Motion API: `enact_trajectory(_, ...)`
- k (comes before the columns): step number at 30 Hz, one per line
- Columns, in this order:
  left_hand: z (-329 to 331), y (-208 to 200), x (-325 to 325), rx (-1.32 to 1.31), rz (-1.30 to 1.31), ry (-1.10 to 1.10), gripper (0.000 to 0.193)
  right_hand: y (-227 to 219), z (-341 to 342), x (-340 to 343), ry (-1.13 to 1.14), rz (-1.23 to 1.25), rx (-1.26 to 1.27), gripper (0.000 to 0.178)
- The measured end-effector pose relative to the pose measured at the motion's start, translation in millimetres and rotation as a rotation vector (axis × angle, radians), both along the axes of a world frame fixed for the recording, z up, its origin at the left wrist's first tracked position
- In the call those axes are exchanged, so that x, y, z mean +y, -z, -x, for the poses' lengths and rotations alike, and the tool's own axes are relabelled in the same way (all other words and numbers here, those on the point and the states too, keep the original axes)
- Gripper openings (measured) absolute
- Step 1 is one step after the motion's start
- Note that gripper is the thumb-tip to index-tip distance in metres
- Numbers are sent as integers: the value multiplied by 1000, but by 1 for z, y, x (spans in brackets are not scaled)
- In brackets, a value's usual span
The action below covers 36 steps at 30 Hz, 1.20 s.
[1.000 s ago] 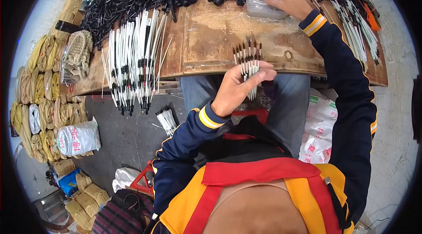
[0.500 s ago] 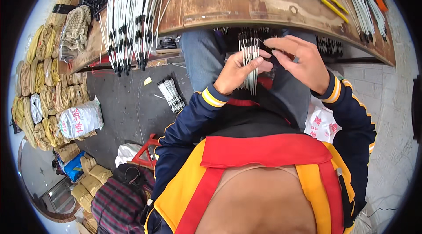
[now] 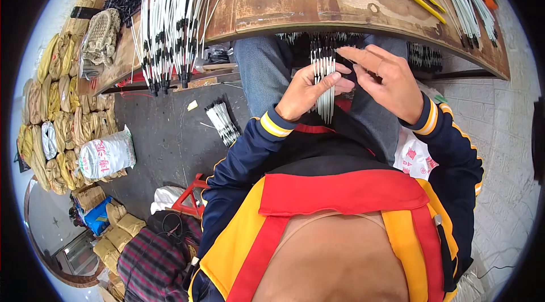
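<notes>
My left hand is closed round a bundle of thin white rods with black fittings. It holds them roughly upright over my lap, thumb across the front. My right hand is beside the bundle's upper end, index finger stretched toward the black parts and thumb apart from it. A tan covering wraps that index finger. Nothing shows between the right fingers. More rods show beneath the table edge behind the bundle, partly hidden.
The wooden table spans the far side, bearing a large pile of white rods, yellow-handled pliers and more rods at right. Another rod bundle lies on the dark surface at left. Wrapped packages and a white sack stand farther left.
My right index fingertip has shifted slightly left, closer to the bundle's black upper part. The left hand keeps its hold. The whole view has shifted slightly.
</notes>
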<state>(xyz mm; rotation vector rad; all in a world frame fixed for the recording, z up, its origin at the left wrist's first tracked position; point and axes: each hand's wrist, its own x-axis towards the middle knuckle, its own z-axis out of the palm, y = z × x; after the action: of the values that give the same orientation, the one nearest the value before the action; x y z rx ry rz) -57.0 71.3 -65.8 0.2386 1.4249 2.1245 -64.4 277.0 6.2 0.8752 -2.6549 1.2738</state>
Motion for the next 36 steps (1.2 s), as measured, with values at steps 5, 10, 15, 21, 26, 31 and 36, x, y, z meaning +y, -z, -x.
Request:
enact_trajectory(5, 3, -2, -1, 13, 7, 13, 28, -3, 4, 1, -14, -48, 67, 37)
enact_trajectory(10, 2, -2, 0, -21, -1, 15, 30, 1, 3, 1, -14, -46, 116, 37)
enact_trajectory(15, 2, -1, -1, -39, -28, 18, 30, -4, 2, 0, -17, -88, 176, 38)
enact_trajectory(21, 1, 2, 0, -34, -36, 12, 30, -7, 1, 1, -37, -197, 198, 42)
enact_trajectory(26, 2, 2, 1, -25, -43, 18, 31, -6, 1, 1, -42, -208, 215, 44)
enact_trajectory(31, 2, 1, 0, -26, -33, 45, 31, -10, 3, 1, -66, -298, 321, 46)
enact_trajectory(36, 4, 3, -2, 18, 2, 72, 33, -17, 5, 1, -79, -370, 436, 47)
